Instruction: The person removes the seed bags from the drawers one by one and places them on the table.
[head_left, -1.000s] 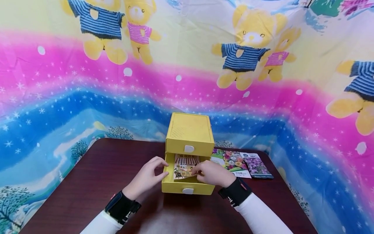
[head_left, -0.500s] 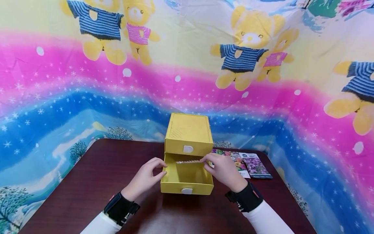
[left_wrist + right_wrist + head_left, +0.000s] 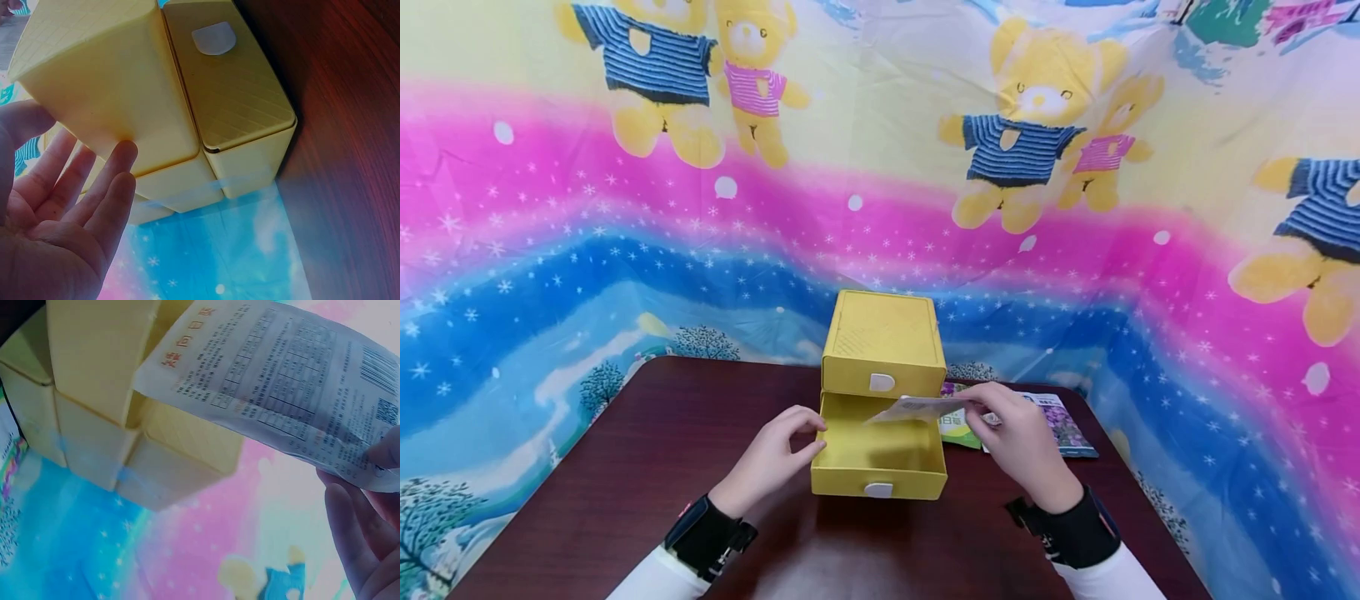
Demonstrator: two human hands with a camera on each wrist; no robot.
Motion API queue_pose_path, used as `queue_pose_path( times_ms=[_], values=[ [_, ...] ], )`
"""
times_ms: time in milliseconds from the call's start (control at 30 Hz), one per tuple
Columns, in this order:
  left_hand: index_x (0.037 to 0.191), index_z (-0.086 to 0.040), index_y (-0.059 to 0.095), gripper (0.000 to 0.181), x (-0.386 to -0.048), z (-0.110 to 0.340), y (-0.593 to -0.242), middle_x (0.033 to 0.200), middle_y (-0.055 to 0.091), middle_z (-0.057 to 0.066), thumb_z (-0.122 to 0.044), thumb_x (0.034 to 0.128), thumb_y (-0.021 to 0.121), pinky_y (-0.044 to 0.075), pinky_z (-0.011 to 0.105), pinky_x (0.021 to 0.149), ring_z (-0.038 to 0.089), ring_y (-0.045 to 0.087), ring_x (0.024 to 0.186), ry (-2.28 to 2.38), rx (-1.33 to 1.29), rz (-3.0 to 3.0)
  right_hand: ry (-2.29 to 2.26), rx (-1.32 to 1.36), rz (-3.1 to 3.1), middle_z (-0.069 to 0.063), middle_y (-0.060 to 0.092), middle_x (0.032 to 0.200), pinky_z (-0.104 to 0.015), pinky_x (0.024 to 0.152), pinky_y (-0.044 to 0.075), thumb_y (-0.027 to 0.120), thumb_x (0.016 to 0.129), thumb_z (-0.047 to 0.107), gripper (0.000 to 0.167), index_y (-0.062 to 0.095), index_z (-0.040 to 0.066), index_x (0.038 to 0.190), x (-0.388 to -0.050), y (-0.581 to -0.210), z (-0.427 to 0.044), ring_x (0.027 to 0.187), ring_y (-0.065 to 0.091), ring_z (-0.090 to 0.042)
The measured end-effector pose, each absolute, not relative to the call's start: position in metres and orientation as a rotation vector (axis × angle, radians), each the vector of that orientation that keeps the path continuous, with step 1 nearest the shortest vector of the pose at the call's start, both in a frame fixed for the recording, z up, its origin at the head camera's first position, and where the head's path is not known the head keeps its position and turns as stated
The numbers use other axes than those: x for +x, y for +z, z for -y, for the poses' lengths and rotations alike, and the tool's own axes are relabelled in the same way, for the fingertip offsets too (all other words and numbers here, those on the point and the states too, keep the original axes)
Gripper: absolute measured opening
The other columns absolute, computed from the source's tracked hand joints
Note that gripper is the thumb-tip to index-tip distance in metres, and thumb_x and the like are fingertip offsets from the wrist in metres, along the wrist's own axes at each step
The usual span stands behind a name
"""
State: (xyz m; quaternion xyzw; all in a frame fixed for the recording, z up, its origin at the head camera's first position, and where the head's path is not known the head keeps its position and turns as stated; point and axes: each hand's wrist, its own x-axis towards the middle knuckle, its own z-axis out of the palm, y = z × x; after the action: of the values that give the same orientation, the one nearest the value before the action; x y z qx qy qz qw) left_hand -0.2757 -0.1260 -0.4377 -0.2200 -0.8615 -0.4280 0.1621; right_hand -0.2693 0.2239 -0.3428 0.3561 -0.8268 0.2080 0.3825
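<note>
A yellow two-tier drawer box (image 3: 886,329) stands on the table, its lower drawer (image 3: 850,483) pulled out and its inside bare. My right hand (image 3: 1026,437) pinches a flat packet (image 3: 917,407) by one end, above the drawer's right side. The packet's printed back (image 3: 275,381), with text, tables and a barcode, faces the right wrist view, where thumb and fingers of the right hand (image 3: 369,519) grip its edge. My left hand (image 3: 769,457) is at the drawer's left side, fingertips touching or very near the wall; in the left wrist view the left hand (image 3: 69,212) has its fingers relaxed against the drawer (image 3: 106,87).
Flower-printed packets, one green (image 3: 958,427) and one purple (image 3: 1067,427), lie on the dark red table (image 3: 700,433) right of the box, partly behind my right hand. A patterned cloth (image 3: 865,167) with bears hangs behind the table.
My right hand has lifted the packet out of the lower drawer and moved right with it, and the packet has tipped from its picture side to nearly flat. The left hand has barely moved.
</note>
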Motion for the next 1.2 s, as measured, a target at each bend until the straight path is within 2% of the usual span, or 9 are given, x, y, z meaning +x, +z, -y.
queue_pose_path(
  times_ms=[100,233,400,567,967,1033,1067,1133,1200],
  values=[
    [0.108,-0.010,0.069,0.021,-0.275,0.126,-0.437,0.108,0.063,-0.005,-0.007,0.0896,0.078,0.056,0.033,0.093,0.013,0.065,0.102,-1.234,-0.618,2.461,0.559,0.867,2.026,0.000,0.074,0.096,-0.019,0.065,0.050,0.077,0.080,-0.007,0.031,0.075,0.014,0.104,-0.264,-0.339,-0.235,0.075,0.062,-0.007],
    [0.109,-0.009,0.069,0.021,-0.274,0.126,-0.436,0.109,0.063,-0.005,-0.007,0.0899,0.077,0.056,0.033,0.093,0.014,0.066,0.103,-1.244,-0.612,2.467,0.628,0.830,1.932,-0.004,0.072,0.102,-0.019,0.070,0.037,0.071,0.086,-0.006,0.029,0.075,0.011,0.109,-0.258,-0.339,-0.250,0.080,0.057,-0.008],
    [0.109,-0.007,0.069,0.020,-0.274,0.126,-0.436,0.108,0.063,-0.005,-0.007,0.0903,0.077,0.056,0.035,0.093,0.014,0.066,0.102,-1.261,-0.601,2.470,0.649,0.783,1.898,-0.008,0.070,0.108,-0.017,0.085,0.044,0.067,0.092,-0.004,0.024,0.073,0.007,0.113,-0.255,-0.346,-0.266,0.097,0.061,-0.010],
    [0.110,-0.007,0.070,0.020,-0.273,0.126,-0.437,0.109,0.063,-0.005,-0.008,0.0906,0.077,0.056,0.034,0.093,0.014,0.065,0.102,-1.276,-0.599,2.467,0.633,0.739,1.895,-0.008,0.071,0.107,-0.012,0.093,0.043,0.067,0.091,-0.004,0.025,0.074,0.008,0.112,-0.254,-0.354,-0.279,0.103,0.063,-0.008],
    [0.109,-0.012,0.070,0.019,-0.272,0.124,-0.438,0.111,0.063,-0.005,-0.008,0.0913,0.076,0.056,0.034,0.093,0.014,0.065,0.103,-1.294,-0.575,2.473,0.547,0.576,1.940,-0.009,0.073,0.104,-0.008,0.093,0.039,0.064,0.090,-0.003,0.025,0.076,0.008,0.109,-0.250,-0.377,-0.308,0.094,0.065,-0.019],
    [0.109,-0.013,0.070,0.019,-0.272,0.124,-0.438,0.111,0.063,-0.005,-0.009,0.0914,0.076,0.056,0.034,0.094,0.014,0.065,0.103,-1.293,-0.570,2.477,0.521,0.559,1.977,-0.008,0.073,0.104,-0.012,0.092,0.043,0.065,0.090,-0.003,0.025,0.076,0.009,0.109,-0.249,-0.383,-0.313,0.094,0.066,-0.021],
    [0.109,-0.014,0.069,0.019,-0.272,0.124,-0.439,0.112,0.063,-0.005,-0.009,0.0914,0.076,0.056,0.035,0.094,0.014,0.065,0.104,-1.293,-0.566,2.479,0.516,0.560,1.978,-0.005,0.074,0.107,-0.012,0.091,0.043,0.065,0.091,-0.001,0.026,0.076,0.012,0.111,-0.254,-0.393,-0.319,0.096,0.067,-0.018],
    [0.109,-0.013,0.070,0.020,-0.272,0.124,-0.439,0.112,0.063,-0.006,-0.009,0.0914,0.076,0.056,0.035,0.095,0.014,0.066,0.104,-1.295,-0.562,2.481,0.503,0.555,2.018,-0.005,0.074,0.107,-0.021,0.082,0.046,0.067,0.091,-0.002,0.028,0.075,0.013,0.113,-0.257,-0.405,-0.326,0.094,0.068,-0.020],
    [0.110,-0.012,0.070,0.020,-0.272,0.125,-0.439,0.112,0.063,-0.006,-0.009,0.0914,0.076,0.056,0.035,0.095,0.013,0.066,0.104,-1.291,-0.561,2.485,0.475,0.563,2.025,0.002,0.072,0.113,-0.021,0.077,0.043,0.067,0.096,0.008,0.027,0.074,0.020,0.118,-0.280,-0.442,-0.350,0.098,0.067,-0.013]
  ],
)
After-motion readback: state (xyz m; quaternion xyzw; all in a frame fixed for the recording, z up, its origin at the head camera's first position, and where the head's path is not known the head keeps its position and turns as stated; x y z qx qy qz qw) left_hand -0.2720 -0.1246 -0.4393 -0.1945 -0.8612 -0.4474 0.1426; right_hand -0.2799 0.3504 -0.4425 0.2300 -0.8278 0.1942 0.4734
